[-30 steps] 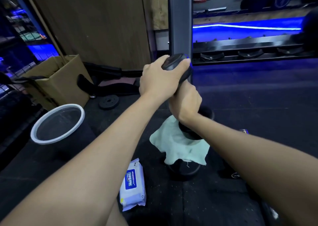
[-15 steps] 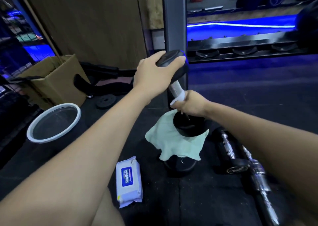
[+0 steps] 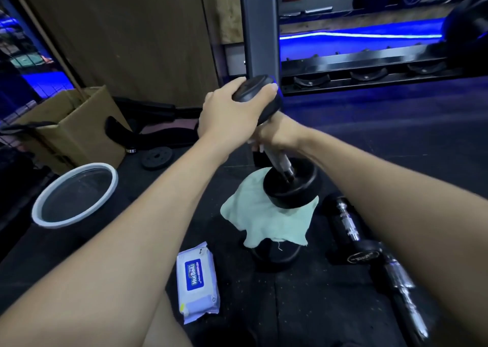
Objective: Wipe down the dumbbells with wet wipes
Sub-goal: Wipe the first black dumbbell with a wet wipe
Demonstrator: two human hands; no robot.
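Now we find the right hand point(image 3: 277, 132) back high on the handle, just under the left hand point(image 3: 229, 111), which grips the top head of the dumbbell point(image 3: 290, 185); 0.5 s ago it sat low. Its fingers wrap the handle; the wipe is barely visible. Handle wiping continues.

3 dumbbells point(image 3: 289, 185), 1 wipes pack point(image 3: 198, 280), 1 cloth point(image 3: 266, 220), 1 bin point(image 3: 75, 196).

Right hand point(image 3: 274, 135) half-hidden behind left hand point(image 3: 227, 114)
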